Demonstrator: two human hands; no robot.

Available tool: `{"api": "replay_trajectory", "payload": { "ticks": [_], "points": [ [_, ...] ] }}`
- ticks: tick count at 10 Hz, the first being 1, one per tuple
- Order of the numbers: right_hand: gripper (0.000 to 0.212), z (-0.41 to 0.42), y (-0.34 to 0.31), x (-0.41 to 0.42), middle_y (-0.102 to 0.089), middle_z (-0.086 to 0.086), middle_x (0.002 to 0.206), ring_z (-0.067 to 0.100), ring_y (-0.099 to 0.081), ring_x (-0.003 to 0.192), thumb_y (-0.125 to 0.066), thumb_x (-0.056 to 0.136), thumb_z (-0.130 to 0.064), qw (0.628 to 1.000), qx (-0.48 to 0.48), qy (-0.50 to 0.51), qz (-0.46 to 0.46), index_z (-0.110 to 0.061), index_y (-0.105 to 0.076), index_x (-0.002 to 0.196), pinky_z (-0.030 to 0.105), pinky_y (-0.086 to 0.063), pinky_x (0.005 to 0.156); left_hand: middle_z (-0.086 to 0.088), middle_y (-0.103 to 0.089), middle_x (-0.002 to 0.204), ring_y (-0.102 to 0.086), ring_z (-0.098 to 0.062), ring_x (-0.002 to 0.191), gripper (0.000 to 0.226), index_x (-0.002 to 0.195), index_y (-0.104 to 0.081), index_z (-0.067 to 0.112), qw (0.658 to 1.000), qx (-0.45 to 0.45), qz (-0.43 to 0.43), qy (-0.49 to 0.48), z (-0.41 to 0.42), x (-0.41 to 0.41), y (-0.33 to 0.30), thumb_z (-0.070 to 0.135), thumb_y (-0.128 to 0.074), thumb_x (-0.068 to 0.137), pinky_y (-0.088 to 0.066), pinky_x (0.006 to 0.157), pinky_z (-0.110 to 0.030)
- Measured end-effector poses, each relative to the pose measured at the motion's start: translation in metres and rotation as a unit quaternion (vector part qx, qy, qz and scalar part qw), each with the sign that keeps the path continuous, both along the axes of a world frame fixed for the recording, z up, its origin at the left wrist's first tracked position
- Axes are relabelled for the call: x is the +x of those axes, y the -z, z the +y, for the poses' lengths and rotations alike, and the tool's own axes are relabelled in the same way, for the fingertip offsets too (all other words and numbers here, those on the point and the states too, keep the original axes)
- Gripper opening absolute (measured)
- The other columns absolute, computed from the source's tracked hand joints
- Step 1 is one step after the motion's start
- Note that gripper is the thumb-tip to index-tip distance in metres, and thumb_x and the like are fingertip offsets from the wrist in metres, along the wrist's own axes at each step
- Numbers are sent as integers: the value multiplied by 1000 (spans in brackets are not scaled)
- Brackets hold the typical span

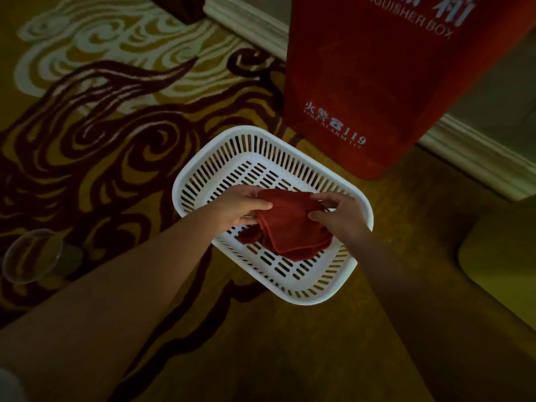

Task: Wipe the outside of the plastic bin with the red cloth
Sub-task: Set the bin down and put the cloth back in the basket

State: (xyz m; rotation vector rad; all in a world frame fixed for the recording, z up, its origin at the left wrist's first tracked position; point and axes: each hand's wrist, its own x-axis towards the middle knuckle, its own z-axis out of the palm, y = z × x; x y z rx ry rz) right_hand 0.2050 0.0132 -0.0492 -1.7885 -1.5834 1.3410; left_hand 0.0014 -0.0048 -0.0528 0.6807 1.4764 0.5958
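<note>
A white slotted plastic bin (232, 146) stands upright on the patterned carpet, its open top facing me. A folded red cloth (293, 224) hangs over the bin's inside, its lower folds resting on the slotted bottom. My left hand (240, 208) pinches the cloth's upper left edge between thumb and fingers. My right hand (339, 211) grips the cloth's upper right corner, over the bin's right rim. Both forearms reach in from the bottom of the view.
A tall red fire extinguisher box (377, 82) stands just behind the bin against the white skirting board (475, 158). A clear glass bowl (32, 256) lies on the carpet at the left. A yellow-green cushioned edge (499, 256) sits at the right.
</note>
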Motion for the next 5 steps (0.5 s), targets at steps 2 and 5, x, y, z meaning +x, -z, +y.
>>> {"api": "replay_trajectory", "payload": {
  "ticks": [2,5],
  "points": [
    [30,10,4,6,-67,-1,106,15,-61,102,-71,73,-7,999,-21,27,3,-17,-68,101,39,-50,93,-3,-68,101,-65,-14,92,24,97,-60,21,999,-47,2,17,1,-6,-1,11,-67,76,-52,73,-26],
    [22,-15,-88,28,-64,-6,94,10,-61,92,-70,74,-10,997,-59,47,24,-20,-65,93,29,-50,80,-1,-67,105,-66,-14,92,33,109,-58,17,996,-73,36,-42,-13,7,-98,12,-66,77,-51,74,-27]
  ]
}}
